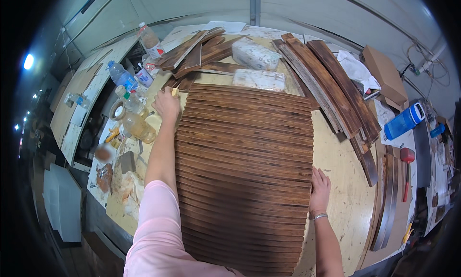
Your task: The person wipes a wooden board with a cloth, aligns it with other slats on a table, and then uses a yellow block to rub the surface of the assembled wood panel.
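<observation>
A dark brown ribbed wooden panel (245, 147) lies in front of me, its slats running side to side. My left hand (167, 105) is at the panel's far left corner. Its fingers are closed on a small pale yellow sponge-like piece (175, 92). Against the panel's right edge rests my right hand (320, 190), fingers loosely stretched and slightly apart, with a silver bracelet at the wrist. The panel's near end runs out of view below my body, and a shadow falls over its lower middle.
Brown boards lie stacked at the back left (201, 56) and right (331, 80). Two white wrapped blocks (259, 80) sit beyond the panel. Bottles and a jar (137, 125) crowd the left. A blue bottle (404, 121) and red mallet (407, 156) lie right.
</observation>
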### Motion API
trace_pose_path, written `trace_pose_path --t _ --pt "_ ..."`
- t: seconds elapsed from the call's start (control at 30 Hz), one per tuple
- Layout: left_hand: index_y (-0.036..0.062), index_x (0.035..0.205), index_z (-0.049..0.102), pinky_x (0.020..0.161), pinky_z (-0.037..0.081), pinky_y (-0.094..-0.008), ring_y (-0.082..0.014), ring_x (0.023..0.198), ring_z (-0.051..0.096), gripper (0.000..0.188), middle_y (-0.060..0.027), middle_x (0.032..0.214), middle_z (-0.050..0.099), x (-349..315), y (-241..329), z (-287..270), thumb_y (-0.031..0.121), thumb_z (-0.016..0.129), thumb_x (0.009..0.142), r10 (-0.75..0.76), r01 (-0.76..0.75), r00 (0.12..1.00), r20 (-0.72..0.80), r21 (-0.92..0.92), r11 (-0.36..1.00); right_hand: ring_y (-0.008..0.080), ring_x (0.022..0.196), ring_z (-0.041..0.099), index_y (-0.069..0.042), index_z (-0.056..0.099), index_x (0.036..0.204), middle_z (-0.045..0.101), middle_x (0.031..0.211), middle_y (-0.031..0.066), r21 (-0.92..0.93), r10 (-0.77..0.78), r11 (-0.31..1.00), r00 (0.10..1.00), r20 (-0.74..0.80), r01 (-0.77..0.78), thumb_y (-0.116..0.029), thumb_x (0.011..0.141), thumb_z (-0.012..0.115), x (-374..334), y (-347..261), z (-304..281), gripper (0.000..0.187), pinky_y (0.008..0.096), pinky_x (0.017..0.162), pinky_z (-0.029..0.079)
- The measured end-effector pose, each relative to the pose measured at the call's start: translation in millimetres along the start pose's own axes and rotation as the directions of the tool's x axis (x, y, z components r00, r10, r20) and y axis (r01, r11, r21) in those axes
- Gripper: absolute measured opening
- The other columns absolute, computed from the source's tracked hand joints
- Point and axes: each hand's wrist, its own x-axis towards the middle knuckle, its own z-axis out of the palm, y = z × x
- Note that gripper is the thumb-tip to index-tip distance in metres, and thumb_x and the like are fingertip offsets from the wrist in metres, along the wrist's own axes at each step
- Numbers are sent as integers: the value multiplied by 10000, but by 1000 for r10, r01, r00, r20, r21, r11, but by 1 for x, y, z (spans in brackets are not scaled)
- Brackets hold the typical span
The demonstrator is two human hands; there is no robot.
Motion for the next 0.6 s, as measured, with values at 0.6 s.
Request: trace_pose_path --t 0.6 --pt "158 1063 677 850 450 -457 -301 999 626 283 -103 1005 663 -48 8 6 282 774 828 268 -235 963 8 -455 859 268 1331 479 -60 577 1386 573 1429 81 -53 -27 998 998 -63 24 5 943 443 -1 0 4 467 389 1164 319"
